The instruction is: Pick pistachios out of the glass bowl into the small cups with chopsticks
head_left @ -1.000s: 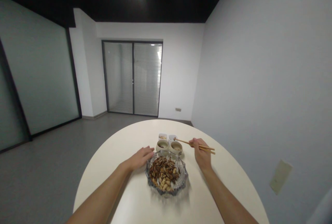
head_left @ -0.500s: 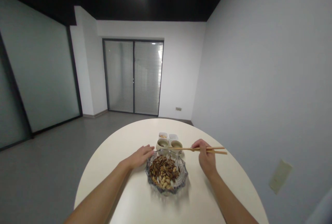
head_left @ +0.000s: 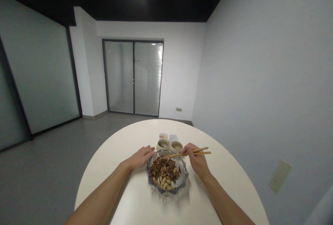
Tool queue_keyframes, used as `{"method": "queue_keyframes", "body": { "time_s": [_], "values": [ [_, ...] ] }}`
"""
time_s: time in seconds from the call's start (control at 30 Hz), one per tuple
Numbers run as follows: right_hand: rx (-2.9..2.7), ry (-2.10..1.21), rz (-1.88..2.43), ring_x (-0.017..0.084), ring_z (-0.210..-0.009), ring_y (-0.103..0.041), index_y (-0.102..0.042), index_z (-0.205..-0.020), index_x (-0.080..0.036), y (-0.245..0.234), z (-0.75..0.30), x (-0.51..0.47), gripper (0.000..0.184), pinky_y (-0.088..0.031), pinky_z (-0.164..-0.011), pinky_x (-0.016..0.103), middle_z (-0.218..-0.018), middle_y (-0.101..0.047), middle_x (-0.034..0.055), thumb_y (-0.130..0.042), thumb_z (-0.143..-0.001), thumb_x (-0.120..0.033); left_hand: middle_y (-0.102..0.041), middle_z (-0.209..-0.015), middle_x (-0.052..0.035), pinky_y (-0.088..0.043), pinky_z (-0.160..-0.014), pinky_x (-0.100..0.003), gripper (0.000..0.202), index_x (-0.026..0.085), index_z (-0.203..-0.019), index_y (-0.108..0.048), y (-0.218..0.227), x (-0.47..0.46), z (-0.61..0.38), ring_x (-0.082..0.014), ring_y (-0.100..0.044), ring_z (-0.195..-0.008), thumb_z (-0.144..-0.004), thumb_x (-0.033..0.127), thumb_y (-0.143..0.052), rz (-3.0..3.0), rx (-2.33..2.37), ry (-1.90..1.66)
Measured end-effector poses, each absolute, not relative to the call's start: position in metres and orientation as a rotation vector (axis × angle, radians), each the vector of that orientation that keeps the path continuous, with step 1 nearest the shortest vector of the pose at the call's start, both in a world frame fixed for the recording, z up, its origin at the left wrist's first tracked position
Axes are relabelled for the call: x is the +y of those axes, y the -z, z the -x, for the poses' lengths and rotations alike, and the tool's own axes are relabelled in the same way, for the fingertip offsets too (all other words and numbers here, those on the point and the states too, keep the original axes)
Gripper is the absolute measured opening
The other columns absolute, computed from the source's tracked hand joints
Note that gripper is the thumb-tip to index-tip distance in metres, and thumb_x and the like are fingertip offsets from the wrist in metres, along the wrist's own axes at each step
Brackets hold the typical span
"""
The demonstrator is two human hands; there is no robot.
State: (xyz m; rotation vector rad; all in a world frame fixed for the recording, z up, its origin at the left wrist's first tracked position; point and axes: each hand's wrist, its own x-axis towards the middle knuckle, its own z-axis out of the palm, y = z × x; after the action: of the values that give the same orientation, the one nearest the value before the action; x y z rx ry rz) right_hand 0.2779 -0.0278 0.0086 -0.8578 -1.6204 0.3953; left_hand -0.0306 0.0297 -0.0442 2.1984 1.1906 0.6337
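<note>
My right hand (head_left: 197, 159) is closed around a pair of wooden chopsticks (head_left: 200, 151). Their tips reach over the far left part of a scalloped clear glass bowl (head_left: 184, 178), right at the brown seeds (head_left: 168, 165); I cannot make out whether anything is pinched between them. Paler nuts (head_left: 165, 180) lie in the near part of the bowl. On the left, my left hand (head_left: 142, 156) rests with fingers stretched out against the bowl's rim. Just behind the bowl stand two small pale-green ceramic cups, the left cup (head_left: 159, 148) and the right cup (head_left: 172, 148), side by side.
Two small white dishes stand behind the cups: the left dish (head_left: 163, 135) contains small orange-brown bits, beside the right dish (head_left: 173, 137). Everything sits on a round cream table (head_left: 135, 197). A white wall (head_left: 249, 79) rises close on the right.
My right hand has moved left and slightly toward me, bringing the chopstick tips from above the cups down to the seeds in the bowl. My left hand has stayed at the rim.
</note>
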Motion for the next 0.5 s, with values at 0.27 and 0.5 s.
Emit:
{"method": "queue_keyframes", "body": {
  "time_s": [0.27, 0.5],
  "values": [
    [-1.647, -0.385, 0.829, 0.022, -0.069, -0.069, -0.078, -0.071, -0.021, -0.0078, -0.2761, -0.0302, 0.062, -0.056, -0.064, 0.032, -0.073, -0.071, 0.0072, -0.052, -0.103, -0.068, -0.053, -0.163, -0.0095, -0.015, -0.132, -0.060, 0.078, 0.025, -0.135, -0.074, 0.0439, 0.0300, 0.0305, -0.0397, -0.035, -0.158, -0.099, 0.082, -0.034, -2.197, 1.181, -0.649],
    [-1.583, -0.326, 0.842, 0.021, -0.063, -0.065, -0.078, -0.071, -0.021, -0.0157, -0.2836, -0.0295, 0.065, -0.054, -0.059, 0.031, -0.065, -0.066, 0.0052, -0.052, -0.101, -0.072, -0.055, -0.161, -0.0085, -0.016, -0.132, -0.060, 0.075, 0.027, -0.133, -0.075, 0.0438, 0.0287, 0.0303, -0.0395, -0.036, -0.157, -0.098, 0.081, -0.037, -2.173, 1.185, -0.673]
  ]
}}
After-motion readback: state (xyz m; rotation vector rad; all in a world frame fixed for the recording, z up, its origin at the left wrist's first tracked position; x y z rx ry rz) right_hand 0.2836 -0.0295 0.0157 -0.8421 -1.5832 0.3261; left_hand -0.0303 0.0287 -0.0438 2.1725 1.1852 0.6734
